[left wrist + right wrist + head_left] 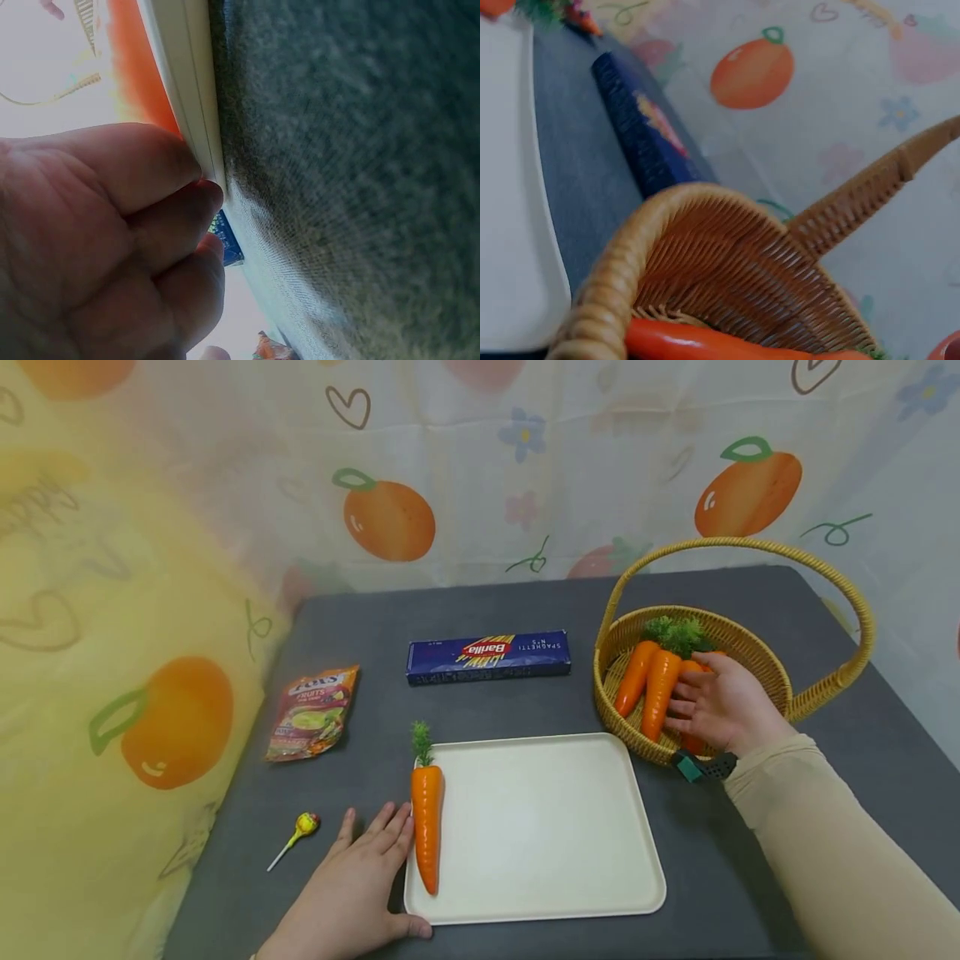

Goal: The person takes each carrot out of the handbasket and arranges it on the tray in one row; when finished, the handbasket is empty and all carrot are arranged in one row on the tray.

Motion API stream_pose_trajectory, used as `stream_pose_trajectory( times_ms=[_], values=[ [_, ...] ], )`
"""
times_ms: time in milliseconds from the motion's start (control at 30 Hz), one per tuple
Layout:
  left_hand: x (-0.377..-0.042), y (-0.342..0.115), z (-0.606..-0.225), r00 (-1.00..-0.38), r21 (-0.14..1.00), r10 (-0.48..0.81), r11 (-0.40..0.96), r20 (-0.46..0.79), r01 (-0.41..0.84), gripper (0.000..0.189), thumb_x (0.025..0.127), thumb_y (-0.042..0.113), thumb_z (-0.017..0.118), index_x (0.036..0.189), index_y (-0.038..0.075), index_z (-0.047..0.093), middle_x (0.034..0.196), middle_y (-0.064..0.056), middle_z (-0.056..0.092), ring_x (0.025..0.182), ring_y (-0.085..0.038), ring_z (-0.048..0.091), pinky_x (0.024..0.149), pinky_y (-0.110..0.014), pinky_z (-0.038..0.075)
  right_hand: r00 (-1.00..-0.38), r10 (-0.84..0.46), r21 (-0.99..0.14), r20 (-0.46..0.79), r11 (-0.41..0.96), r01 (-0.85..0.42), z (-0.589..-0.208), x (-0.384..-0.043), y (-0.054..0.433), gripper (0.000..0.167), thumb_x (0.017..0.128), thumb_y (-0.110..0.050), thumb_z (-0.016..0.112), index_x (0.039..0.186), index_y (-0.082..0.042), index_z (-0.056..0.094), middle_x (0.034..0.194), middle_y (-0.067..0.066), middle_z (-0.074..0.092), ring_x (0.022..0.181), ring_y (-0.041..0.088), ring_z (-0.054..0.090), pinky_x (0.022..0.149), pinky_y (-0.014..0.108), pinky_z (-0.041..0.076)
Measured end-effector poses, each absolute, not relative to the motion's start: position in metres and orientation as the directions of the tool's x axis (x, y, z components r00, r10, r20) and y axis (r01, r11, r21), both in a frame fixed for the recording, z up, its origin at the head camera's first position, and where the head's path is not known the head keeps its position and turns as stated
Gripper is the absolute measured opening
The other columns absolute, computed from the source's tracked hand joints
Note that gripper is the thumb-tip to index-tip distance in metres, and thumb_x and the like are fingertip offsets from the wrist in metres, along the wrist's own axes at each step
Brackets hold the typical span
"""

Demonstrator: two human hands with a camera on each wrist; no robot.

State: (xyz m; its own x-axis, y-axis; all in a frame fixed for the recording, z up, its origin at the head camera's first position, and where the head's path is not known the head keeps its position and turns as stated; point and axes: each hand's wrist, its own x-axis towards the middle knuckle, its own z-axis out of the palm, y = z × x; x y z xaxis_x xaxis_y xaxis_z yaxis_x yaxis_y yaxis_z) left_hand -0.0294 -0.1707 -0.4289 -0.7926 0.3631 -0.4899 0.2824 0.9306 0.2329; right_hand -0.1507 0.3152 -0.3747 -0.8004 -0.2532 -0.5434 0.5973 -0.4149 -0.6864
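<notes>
Carrots in the basket: we see several orange carrots (661, 693) lying together, leafy tops away from us, tapered ends toward us; the right hand hides some.
Handling: we judge them light and stiff, with a glossy skin that may slip or roll; the green tufts look soft and unsure to lift by.
Where to hold: we would favour the thick body just below the tuft, thumb and fingers on opposite sides.
Right hand: the right hand (723, 706) reaches into the basket with fingers loosely extended against the carrots, wrapped round none that we can see.
Wicker basket: the basket (602, 681) stands at the tray's far right, its handle arching above.
Cream tray: the tray (532, 827) bears one carrot (427, 827) along its left edge, tuft overhanging the far-left corner.
Left hand: the left hand (356, 872) has its fingers spread out, fingertips touching the tray's left rim.
Further out: we find a blue spaghetti box (487, 657), a sweets packet (313, 714) and a lollipop (306, 825).
</notes>
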Motion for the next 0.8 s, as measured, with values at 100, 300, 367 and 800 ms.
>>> stream_pose_trajectory(
  times_ms=[100, 300, 367, 800],
  values=[
    [-0.029, -0.171, -0.430, -0.791, 0.233, 0.358, 0.933, -0.497, 0.276, 0.141, 0.063, 0.092, 0.081, 0.168, 0.006, 0.046, 0.181, -0.008, 0.034, 0.170, -0.039, 0.025, 0.128, -0.083, 0.000, -0.779, -0.260, -0.713, -0.571, -0.313, 0.627, -0.376, -0.164, 0.310, 0.082, 0.117, -0.059, 0.018, 0.174, -0.016, -0.024, 0.186, 0.006, -0.017, 0.173, 0.035, -0.006, 0.141, 0.052, 0.005],
    [-0.029, -0.171, -0.430, -0.792, 0.238, 0.365, 0.930, -0.489, 0.282, 0.139, 0.064, 0.091, 0.083, 0.168, 0.006, 0.046, 0.180, -0.008, 0.035, 0.170, -0.038, 0.026, 0.129, -0.083, 0.003, -0.761, -0.192, -0.737, -0.619, -0.192, 0.648, -0.378, -0.184, 0.299, 0.082, 0.117, -0.060, 0.023, 0.178, -0.017, -0.011, 0.187, 0.010, -0.002, 0.170, 0.034, 0.015, 0.130, 0.044, 0.031],
    [-0.030, -0.171, -0.430, -0.789, 0.237, 0.368, 0.929, -0.492, 0.285, 0.139, 0.064, 0.091, 0.083, 0.168, 0.007, 0.046, 0.180, -0.008, 0.036, 0.170, -0.038, 0.026, 0.129, -0.083, 0.003, -0.761, -0.181, -0.743, -0.623, -0.167, 0.648, -0.378, -0.187, 0.297, 0.081, 0.117, -0.059, 0.023, 0.179, -0.016, -0.008, 0.184, 0.013, 0.008, 0.162, 0.032, 0.029, 0.124, 0.041, 0.037],
    [-0.033, -0.171, -0.431, -0.776, 0.226, 0.349, 0.937, -0.525, 0.268, 0.139, 0.064, 0.091, 0.082, 0.169, 0.008, 0.045, 0.180, -0.007, 0.036, 0.170, -0.036, 0.025, 0.129, -0.082, 0.001, -0.753, -0.267, -0.749, -0.602, -0.137, 0.648, -0.374, -0.201, 0.280, 0.086, 0.116, -0.063, 0.025, 0.178, -0.011, -0.005, 0.147, 0.004, 0.045, 0.117, 0.018, 0.062, 0.097, 0.035, 0.059]
  ],
)
